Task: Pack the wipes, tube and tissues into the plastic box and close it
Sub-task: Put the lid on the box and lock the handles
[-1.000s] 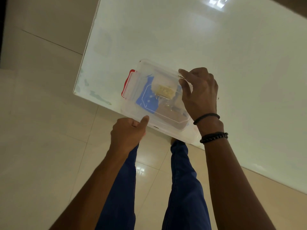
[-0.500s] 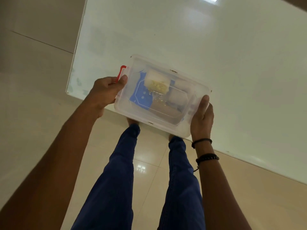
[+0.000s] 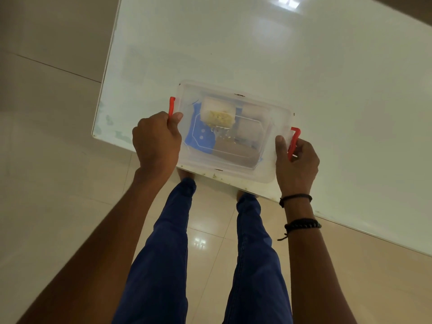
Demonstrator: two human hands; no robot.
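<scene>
The box (image 3: 233,134) stands at the near edge of the table (image 3: 304,66), its lid (image 3: 275,118) already on, with the packed things dimly visible through the clear plastic. The left hand (image 3: 156,141) grasps the left red clip (image 3: 172,108), thumb on the lid corner; the right hand (image 3: 297,162) grasps the right red clip (image 3: 294,142). The box looks light, stiff and smooth, so it may slide on the glossy table. I judge the two short ends are the best hold: press each clip down while the thumbs keep the lid flat.
</scene>
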